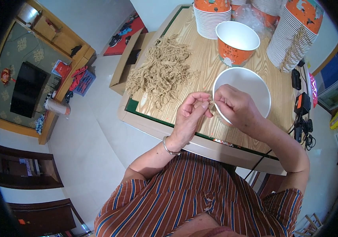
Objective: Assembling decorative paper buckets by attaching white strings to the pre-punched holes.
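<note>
A large paper bucket [252,85], white inside, lies tipped toward me near the table's front edge. At the left side of its rim, both of my hands meet over a short, thin piece of tan twine [212,102]. My right hand [238,104] pinches the twine between thumb and fingers in front of the bucket's opening. My left hand [191,115], with a silver bangle on its wrist, has thumb and fingertips closed on the twine's other side. Beyond my left hand spreads a loose heap of tan twine [159,71]. The bucket's lower side is partly hidden by my right hand.
An orange printed bucket [236,51] stands upright behind. Nested bucket stacks [213,24] rise at the back, one leaning stack [291,41] with twine strands [296,47] hanging on it. Black adapters and cables [304,118] line the right edge. A cardboard box [125,65] stands left.
</note>
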